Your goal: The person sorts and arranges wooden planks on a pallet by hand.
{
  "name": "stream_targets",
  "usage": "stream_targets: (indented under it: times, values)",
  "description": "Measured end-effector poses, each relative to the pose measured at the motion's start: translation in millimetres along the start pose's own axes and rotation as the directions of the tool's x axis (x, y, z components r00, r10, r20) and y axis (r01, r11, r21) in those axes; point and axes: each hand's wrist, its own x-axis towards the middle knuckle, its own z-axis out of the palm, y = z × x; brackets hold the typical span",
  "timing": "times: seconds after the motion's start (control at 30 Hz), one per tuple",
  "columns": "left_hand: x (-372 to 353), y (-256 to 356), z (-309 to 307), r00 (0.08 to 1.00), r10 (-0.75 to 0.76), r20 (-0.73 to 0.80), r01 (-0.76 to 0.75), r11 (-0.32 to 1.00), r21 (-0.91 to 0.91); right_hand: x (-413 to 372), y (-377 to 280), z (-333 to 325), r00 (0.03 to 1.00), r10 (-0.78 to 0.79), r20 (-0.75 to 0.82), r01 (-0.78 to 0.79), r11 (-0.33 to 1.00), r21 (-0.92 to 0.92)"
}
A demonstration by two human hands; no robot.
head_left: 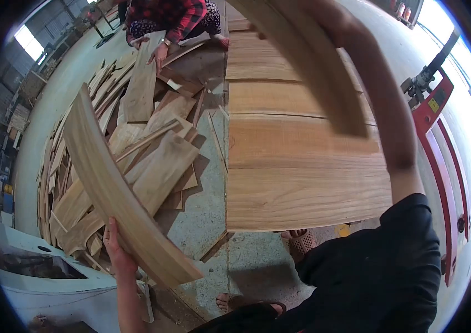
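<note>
My left hand (pixel 120 252) grips a long wooden board (pixel 119 188) by its left edge, low on the left, over a pile of loose planks (pixel 163 161). Raised at the top, my right hand (pixel 324 19) holds a second board (pixel 316 66), blurred by motion. That board hangs over a row of flat panels (pixel 302 191) laid side by side. Part of the right hand's fingers is hidden behind the board.
A co-worker in a checked shirt (pixel 182 19) crouches at the top, hands on another plank (pixel 142 89). A red pallet jack (pixel 435 111) stands on the right. White machinery (pixel 41 288) is at the lower left.
</note>
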Motion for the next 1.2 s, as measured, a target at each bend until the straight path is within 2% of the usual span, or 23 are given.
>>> stream_targets:
  times: [0.03,0.07,0.1,0.13,0.17,0.2,0.27,0.33,0.37,0.47,0.57,0.67,0.7,0.8,0.97,1.07,1.17,1.2]
  values:
    - [-3,3,0,1.000,-0.003,-0.025,0.003,1.000,-0.001,-1,11,-10,1.000,0.027,0.012,-0.023,0.970,-0.242]
    - [-7,7,2,0.999,-0.005,-0.047,0.005,1.000,-0.002,0,27,-20,0.999,0.049,0.020,-0.033,0.869,-0.493]
    - [-8,9,4,0.998,-0.004,-0.068,0.003,1.000,-0.003,-2,46,-22,0.998,0.057,0.033,-0.015,0.676,-0.737]
    - [-7,10,5,0.995,0.009,-0.096,-0.008,1.000,0.015,-5,74,-18,0.997,0.067,0.044,0.012,0.420,-0.907]
    - [-6,11,6,0.992,0.022,-0.126,-0.019,0.999,0.030,-12,98,-11,0.996,0.068,0.054,0.037,0.225,-0.974]
    - [-7,11,6,0.987,0.037,-0.156,-0.030,0.999,0.045,-27,109,9,0.974,0.209,-0.090,-0.101,0.044,-0.994]
    - [-7,10,3,0.986,0.019,-0.165,-0.009,0.998,0.063,-41,183,-2,0.993,0.108,-0.038,-0.053,0.142,-0.988]
    - [-6,9,4,0.985,0.016,-0.174,-0.001,0.997,0.083,-56,223,-15,0.996,-0.085,0.033,0.048,0.185,-0.982]
    - [-7,8,5,0.984,0.017,-0.177,0.001,0.995,0.102,-59,233,-19,0.982,-0.180,0.061,0.098,0.205,-0.974]
    - [-11,2,2,0.987,0.045,-0.157,-0.022,0.988,0.150,-60,244,-22,0.949,-0.309,0.066,0.125,0.173,-0.977]
    - [-13,-2,1,0.997,0.062,-0.042,-0.054,0.983,0.174,-61,235,-27,0.987,-0.154,0.043,0.083,0.260,-0.962]
    - [-22,-3,4,0.996,0.082,0.036,-0.087,0.980,0.176,-60,233,-43,0.990,-0.137,0.025,0.060,0.256,-0.965]
    - [-23,-3,5,0.994,0.089,0.058,-0.097,0.980,0.171,-55,240,-51,0.983,-0.179,0.053,0.094,0.234,-0.968]
    - [-25,-16,-10,0.997,0.074,-0.012,-0.069,0.971,0.230,-60,262,-88,0.959,-0.270,0.089,0.140,0.175,-0.975]
    - [-26,-17,-9,0.993,0.054,0.105,-0.078,0.967,0.242,-54,265,-96,0.924,-0.370,0.095,0.179,0.199,-0.963]
    - [-20,-17,-10,0.992,0.040,0.116,-0.067,0.970,0.235,-52,268,-96,0.936,-0.342,0.080,0.187,0.293,-0.937]
    - [-16,-20,-7,0.994,0.025,0.106,-0.049,0.971,0.232,-52,258,-95,0.973,-0.219,0.067,0.145,0.363,-0.921]
    - [-15,-19,-3,0.995,0.026,0.100,-0.047,0.975,0.219,-52,258,-94,0.971,-0.228,0.066,0.149,0.368,-0.918]
